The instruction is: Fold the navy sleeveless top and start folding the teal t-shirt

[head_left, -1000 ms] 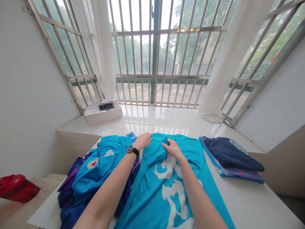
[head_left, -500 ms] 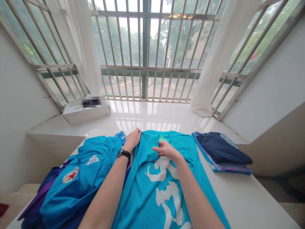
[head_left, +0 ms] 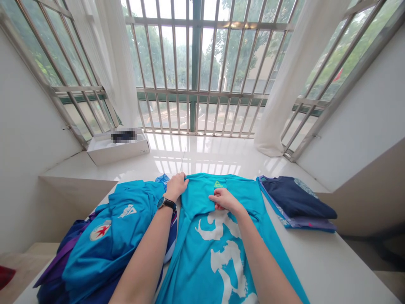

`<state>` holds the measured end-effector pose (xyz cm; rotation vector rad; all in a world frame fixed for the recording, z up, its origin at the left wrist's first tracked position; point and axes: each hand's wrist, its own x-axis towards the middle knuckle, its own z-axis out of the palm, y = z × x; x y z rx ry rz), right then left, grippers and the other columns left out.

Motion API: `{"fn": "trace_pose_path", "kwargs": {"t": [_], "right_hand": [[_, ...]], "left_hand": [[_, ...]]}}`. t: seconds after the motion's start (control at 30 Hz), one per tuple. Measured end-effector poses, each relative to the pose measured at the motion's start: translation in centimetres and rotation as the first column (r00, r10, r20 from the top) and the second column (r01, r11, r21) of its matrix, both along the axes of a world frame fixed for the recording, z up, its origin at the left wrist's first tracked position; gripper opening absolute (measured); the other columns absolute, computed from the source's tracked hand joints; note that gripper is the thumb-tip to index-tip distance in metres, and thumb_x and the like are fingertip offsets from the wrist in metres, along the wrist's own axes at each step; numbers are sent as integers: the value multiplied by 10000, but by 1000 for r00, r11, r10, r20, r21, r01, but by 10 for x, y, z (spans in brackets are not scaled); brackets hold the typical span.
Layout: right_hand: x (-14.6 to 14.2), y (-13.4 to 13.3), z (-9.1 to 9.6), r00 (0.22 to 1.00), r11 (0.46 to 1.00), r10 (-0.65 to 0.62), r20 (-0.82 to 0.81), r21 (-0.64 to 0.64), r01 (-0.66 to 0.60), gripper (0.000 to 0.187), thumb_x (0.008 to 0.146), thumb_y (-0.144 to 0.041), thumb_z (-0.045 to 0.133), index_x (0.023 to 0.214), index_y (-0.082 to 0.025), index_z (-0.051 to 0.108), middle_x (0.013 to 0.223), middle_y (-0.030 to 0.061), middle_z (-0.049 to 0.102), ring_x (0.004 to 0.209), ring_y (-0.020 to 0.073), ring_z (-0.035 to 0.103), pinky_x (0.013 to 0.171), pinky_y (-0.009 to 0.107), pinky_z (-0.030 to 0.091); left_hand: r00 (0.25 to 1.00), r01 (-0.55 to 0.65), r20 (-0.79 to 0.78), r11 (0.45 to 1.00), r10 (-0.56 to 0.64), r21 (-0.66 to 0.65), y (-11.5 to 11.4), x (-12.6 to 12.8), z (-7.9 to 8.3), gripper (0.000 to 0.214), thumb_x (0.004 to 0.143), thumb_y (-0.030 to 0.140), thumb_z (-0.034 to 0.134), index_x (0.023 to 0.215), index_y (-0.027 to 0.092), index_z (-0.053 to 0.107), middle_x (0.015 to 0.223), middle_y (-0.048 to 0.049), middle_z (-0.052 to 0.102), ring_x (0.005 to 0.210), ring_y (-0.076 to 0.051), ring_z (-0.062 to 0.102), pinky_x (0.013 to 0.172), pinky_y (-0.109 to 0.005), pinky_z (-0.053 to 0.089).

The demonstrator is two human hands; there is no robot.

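Note:
A turquoise T-shirt (head_left: 205, 249) with a white print lies flat on the white table (head_left: 332, 270), collar at the far end. My left hand (head_left: 177, 185), a black watch on its wrist, is closed on the shirt's left shoulder edge. Near the collar, my right hand (head_left: 223, 199) pinches a fold of the same shirt's fabric.
A heap of blue and purple garments (head_left: 104, 240) lies to the left of the shirt. To the right sits a folded stack topped by a navy garment (head_left: 295, 200). A white box (head_left: 117, 147) rests on the glossy window ledge beyond, with barred windows and white curtains behind.
My left hand has moved from the top of the shirt to its left shoulder edge and closed on it. My right hand has curled into a pinch near the collar.

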<state>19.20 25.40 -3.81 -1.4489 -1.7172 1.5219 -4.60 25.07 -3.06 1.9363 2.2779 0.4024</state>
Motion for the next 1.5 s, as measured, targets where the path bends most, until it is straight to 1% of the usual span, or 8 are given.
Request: {"fn": "trace_pose_path", "kwargs": {"t": [0.17, 0.43, 0.63, 0.83, 1.1, 1.2, 1.3, 1.5], "right_hand": [[6, -3, 11, 992, 995, 103, 73, -6, -103, 332, 664, -426, 810, 703, -207, 564, 495, -15, 614, 428, 124, 546, 360, 194, 313], [8, -3, 14, 987, 995, 52, 151, 79, -64, 254, 709, -364, 730, 645, -212, 537, 463, -20, 598, 366, 105, 457, 367, 211, 311], [2, 3, 0, 975, 980, -54, 215, 200, 10, 257, 802, -419, 634, 672, -197, 637, 482, 12, 630, 422, 170, 571, 438, 258, 414], [-11, 8, -13, 939, 853, -284, 196, 499, 154, 188, 842, -352, 590, 773, -199, 674, 789, 73, 738, 808, 241, 701, 732, 312, 495], [-11, 2, -16, 901, 772, -347, 258, 624, 119, 163, 895, -316, 562, 850, -212, 678, 804, 67, 725, 782, 230, 683, 728, 313, 478], [-15, -2, -11, 882, 734, -370, 291, 674, 86, 199, 921, -275, 532, 1037, -194, 672, 1020, 119, 716, 933, 256, 670, 791, 333, 470], [-24, -7, -5, 892, 683, -337, 301, 730, 12, 288, 970, -292, 459, 1173, -192, 639, 1234, 152, 646, 1144, 279, 590, 916, 358, 444], [-44, -19, -10, 940, 615, -64, 336, 755, -228, 261, 939, -326, 555, 1147, -225, 677, 1259, 111, 660, 1235, 247, 549, 1058, 349, 403]], "left_hand": [[1000, 7, -24, 1000, -7, 21, 2, 2, 0, 203, 983, 314, 476, 1066, 201, 623, 1105, -103, 667, 1069, -260, 610, 847, -327, 469], [998, -36, -44, 998, 39, 50, 1, 5, -1, 226, 1000, 303, 443, 1111, 190, 604, 1127, -119, 645, 1083, -267, 578, 871, -349, 457], [999, -7, -51, 999, 9, 38, -1, 6, 0, 210, 970, 318, 500, 1064, 206, 651, 1138, -111, 646, 1143, -287, 532, 928, -378, 438], [999, -21, -43, 999, 23, 48, -1, 9, 3, 200, 974, 300, 496, 1063, 207, 650, 1131, -106, 648, 1113, -272, 549, 909, -362, 449], [999, -32, -20, 997, 33, 67, 2, 11, -1, 178, 973, 289, 506, 1045, 208, 648, 1114, -108, 646, 1101, -266, 557, 896, -349, 457], [999, -32, -10, 995, 33, 94, 0, 11, 2, 182, 966, 279, 516, 1079, 208, 639, 1143, -107, 628, 1116, -267, 547, 916, -350, 453], [999, -35, 1, 989, 36, 144, -4, 11, 11, 232, 963, 266, 522, 1173, 212, 605, 1231, -104, 594, 1168, -267, 520, 971, -355, 433], [1000, 16, -3, 981, -15, 193, -35, 18, 52, 222, 961, 267, 534, 1159, 215, 620, 1241, -93, 604, 1197, -255, 528, 1022, -346, 420]]}}
